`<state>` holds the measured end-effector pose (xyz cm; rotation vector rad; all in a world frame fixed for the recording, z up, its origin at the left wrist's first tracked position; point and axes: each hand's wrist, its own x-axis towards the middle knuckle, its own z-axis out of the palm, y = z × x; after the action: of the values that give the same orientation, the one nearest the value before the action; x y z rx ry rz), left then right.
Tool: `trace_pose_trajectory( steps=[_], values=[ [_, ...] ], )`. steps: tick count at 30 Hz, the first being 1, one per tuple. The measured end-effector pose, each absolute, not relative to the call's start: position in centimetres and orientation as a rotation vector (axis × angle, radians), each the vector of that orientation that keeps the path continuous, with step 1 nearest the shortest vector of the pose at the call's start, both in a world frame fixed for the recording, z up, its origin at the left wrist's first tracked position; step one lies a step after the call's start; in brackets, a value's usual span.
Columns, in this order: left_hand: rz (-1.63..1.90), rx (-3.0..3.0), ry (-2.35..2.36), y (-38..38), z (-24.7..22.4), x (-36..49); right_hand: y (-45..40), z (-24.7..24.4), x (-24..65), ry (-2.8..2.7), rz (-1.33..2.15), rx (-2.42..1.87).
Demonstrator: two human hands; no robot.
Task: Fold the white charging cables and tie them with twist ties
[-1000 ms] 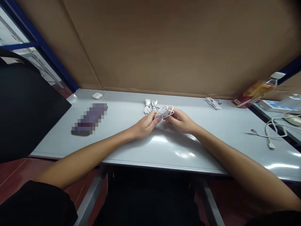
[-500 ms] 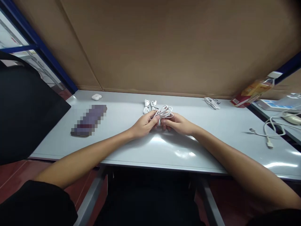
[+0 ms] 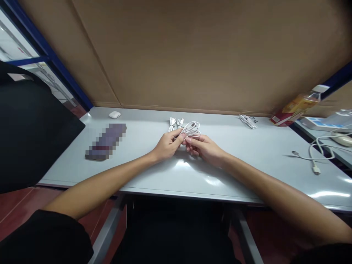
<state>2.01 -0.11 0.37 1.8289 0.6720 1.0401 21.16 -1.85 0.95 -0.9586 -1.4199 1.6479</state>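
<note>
A coiled white cable (image 3: 193, 128) is held over the middle of the grey table (image 3: 154, 176). My left hand (image 3: 168, 143) is closed around the coil's left side, thumb on top. My right hand (image 3: 205, 146) pinches at the lower part of the same coil, its fingertips close to the left thumb; exactly what they grip there is hidden. Just behind my left hand lie two bundled white cables, a left bundle (image 3: 172, 124) and a right bundle (image 3: 180, 123), each with a dark tie, partly covered by the hand and the coil.
Another coiled white cable (image 3: 248, 121) lies at the back right, beside a drink bottle (image 3: 298, 106). A loose white cable (image 3: 316, 157) spreads over the right end. On the left are a white earphone case (image 3: 114, 114), a blurred-out phone-like object (image 3: 106, 142) and a black chair back (image 3: 35, 128).
My right hand's fingers have shifted slightly down and toward me along the coil. The left hand keeps its hold. The view has turned a little.
</note>
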Motion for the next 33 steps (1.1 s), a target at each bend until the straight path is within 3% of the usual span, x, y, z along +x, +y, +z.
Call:
trace_pose_trajectory(
  steps=[10, 16, 19, 27, 33],
  values=[
    [1.075, 1.946, 0.879, -0.2, 0.2, 2.0, -3.2, 1.4, 20.0, -1.305, 1.634, -1.038],
    [1.073, 1.794, 0.884, 0.0, 0.3, 1.9, -3.6, 1.3, 20.4, -1.817, 0.751, -1.213],
    [1.075, 1.729, 0.843, 0.2, 0.4, 1.7, -3.4, 1.4, 20.8, -1.796, 0.569, -1.290],
    [1.080, 1.673, 0.764, 0.5, 0.5, 1.7, -2.9, 1.6, 20.6, -1.656, 0.824, -1.126],
    [1.090, 1.845, 0.958, -0.2, 0.2, 2.1, -3.3, 0.8, 20.0, -1.618, 0.844, -1.147]
  ],
)
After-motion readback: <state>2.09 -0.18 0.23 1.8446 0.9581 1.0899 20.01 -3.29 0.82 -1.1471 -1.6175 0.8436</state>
